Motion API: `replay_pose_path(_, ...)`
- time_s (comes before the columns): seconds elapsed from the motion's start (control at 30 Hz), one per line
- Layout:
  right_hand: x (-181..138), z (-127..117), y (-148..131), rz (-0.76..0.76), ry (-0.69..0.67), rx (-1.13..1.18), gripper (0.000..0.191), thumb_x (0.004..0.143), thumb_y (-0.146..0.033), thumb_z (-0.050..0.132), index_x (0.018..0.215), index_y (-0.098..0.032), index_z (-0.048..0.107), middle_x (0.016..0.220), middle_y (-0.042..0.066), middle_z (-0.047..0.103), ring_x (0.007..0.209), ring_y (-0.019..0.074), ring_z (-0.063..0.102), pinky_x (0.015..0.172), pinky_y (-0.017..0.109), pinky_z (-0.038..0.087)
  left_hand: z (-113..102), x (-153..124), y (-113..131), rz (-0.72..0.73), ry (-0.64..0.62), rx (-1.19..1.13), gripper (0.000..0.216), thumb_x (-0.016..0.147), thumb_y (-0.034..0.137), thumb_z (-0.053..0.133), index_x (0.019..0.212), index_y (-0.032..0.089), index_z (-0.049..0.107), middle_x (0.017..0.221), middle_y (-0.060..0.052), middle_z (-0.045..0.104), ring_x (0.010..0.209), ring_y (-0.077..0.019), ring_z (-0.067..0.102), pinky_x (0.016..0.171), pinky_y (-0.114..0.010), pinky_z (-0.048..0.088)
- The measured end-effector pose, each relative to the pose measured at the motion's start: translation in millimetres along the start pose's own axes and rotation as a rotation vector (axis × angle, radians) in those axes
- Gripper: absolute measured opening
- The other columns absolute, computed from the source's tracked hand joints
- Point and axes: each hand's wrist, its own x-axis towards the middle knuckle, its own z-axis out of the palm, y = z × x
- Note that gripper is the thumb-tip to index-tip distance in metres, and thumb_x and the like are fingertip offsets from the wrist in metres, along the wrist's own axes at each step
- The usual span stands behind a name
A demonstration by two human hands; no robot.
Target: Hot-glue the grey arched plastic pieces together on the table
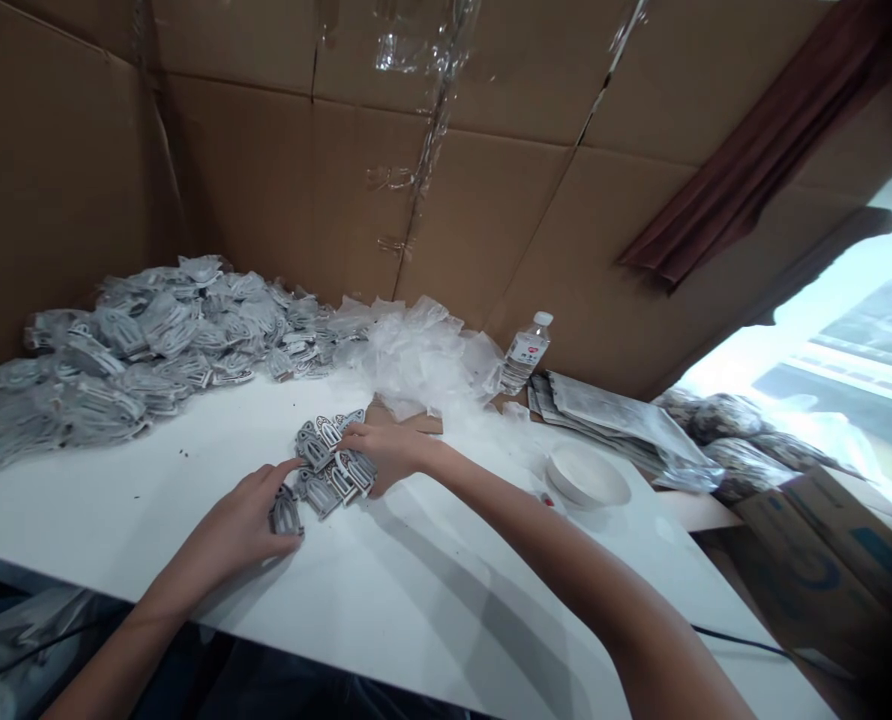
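Observation:
My left hand has its thumb and fingers closed round a small stack of flat grey arch-shaped pieces. Just to the right lies a loose heap of similar pieces with white and dark outlines, resting on the white table. My right hand curls over the right side of that heap and grips some pieces; its fingertips are partly hidden. The two hands are apart, with the heap between them.
A large mound of bagged grey pieces covers the back left. Beside it are crumpled clear bags, a water bottle, flat packets and a white bowl. Cardboard walls stand behind; a carton is at right.

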Motion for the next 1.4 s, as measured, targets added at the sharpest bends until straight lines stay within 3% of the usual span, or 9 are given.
replay_pose_path(0.1,-1.9,1.2,-0.9,-0.001,0.010,-0.007,0.071,0.065,-0.035,0.083,0.130,-0.021,0.057,0.123,0.010,0.054,0.081,0.0159,0.059,0.067,0.027,0.047,3.4,1.6,4.2,-0.017,0.023,0.006,0.078,0.074,0.042,0.064,0.147,0.023,0.043,0.133,-0.012,0.057,0.124,-0.0345,0.054,0.097,-0.040,0.046)
replay_pose_path(0.27,-6.6,-4.9,-5.1,0.064,0.040,-0.012,0.073,0.061,-0.039,0.085,0.127,-0.020,0.060,0.116,0.009,0.055,0.071,0.0136,0.054,0.059,0.026,0.042,12.1,7.5,12.4,0.015,0.085,0.052,0.081,0.073,0.045,0.069,0.146,0.022,0.044,0.141,-0.014,0.055,0.128,-0.0371,0.050,0.102,-0.045,0.044)
replay_pose_path(0.47,-23.6,-18.8,-15.8,0.122,0.104,0.076,0.076,0.061,-0.043,0.086,0.127,-0.020,0.059,0.112,0.009,0.057,0.089,0.0208,0.059,0.067,0.028,0.045,17.6,15.3,16.5,0.026,0.097,0.054,0.075,0.077,0.046,0.066,0.145,0.020,0.046,0.141,-0.015,0.057,0.127,-0.0394,0.051,0.102,-0.049,0.044)
replay_pose_path(0.6,-40.4,-13.1,-30.5,0.193,0.104,0.162,0.082,0.060,-0.052,0.086,0.130,-0.020,0.058,0.108,0.007,0.061,0.090,0.0211,0.061,0.069,0.028,0.046,16.2,14.9,6.8,0.068,0.042,0.010,0.078,0.075,0.038,0.068,0.148,0.024,0.044,0.148,-0.011,0.053,0.134,-0.0366,0.049,0.107,-0.046,0.044)
replay_pose_path(0.8,-52.9,2.7,-66.8,0.288,0.040,0.209,0.074,0.051,-0.049,0.090,0.114,-0.018,0.067,0.103,0.009,0.062,0.079,0.0213,0.060,0.061,0.029,0.043,13.8,1.7,-3.1,0.173,-0.089,-0.155,0.086,0.072,0.031,0.072,0.152,0.031,0.041,0.156,-0.008,0.044,0.141,-0.0351,0.044,0.114,-0.046,0.040)
replay_pose_path(0.97,-52.2,6.2,-81.7,0.276,0.102,0.348,0.076,0.053,-0.052,0.088,0.118,-0.019,0.066,0.105,0.008,0.064,0.088,0.0226,0.061,0.068,0.029,0.046,12.0,-11.1,15.3,0.234,-0.145,-0.218,0.084,0.076,0.042,0.075,0.152,0.036,0.038,0.161,-0.004,0.035,0.147,-0.0341,0.035,0.116,-0.046,0.038)
replay_pose_path(1.2,-56.1,10.2,-78.8,0.255,0.202,0.562,0.050,0.055,-0.043,0.088,0.096,-0.020,0.070,0.083,0.000,0.066,0.080,0.0176,0.059,0.066,0.026,0.042,21.4,-7.6,37.2,0.327,-0.134,-0.430,0.065,0.077,0.043,0.079,0.137,0.034,0.056,0.149,-0.005,0.050,0.138,-0.0305,0.046,0.112,-0.042,0.045)
replay_pose_path(1.4,-62.8,9.4,-80.3,0.301,0.201,0.655,0.041,0.059,-0.041,0.085,0.091,-0.019,0.071,0.071,-0.004,0.061,0.067,0.0122,0.055,0.059,0.023,0.038,38.1,-3.5,41.4,0.223,-0.130,-0.757,0.053,0.075,0.039,0.083,0.124,0.030,0.064,0.138,-0.007,0.054,0.126,-0.0267,0.056,0.104,-0.037,0.053)
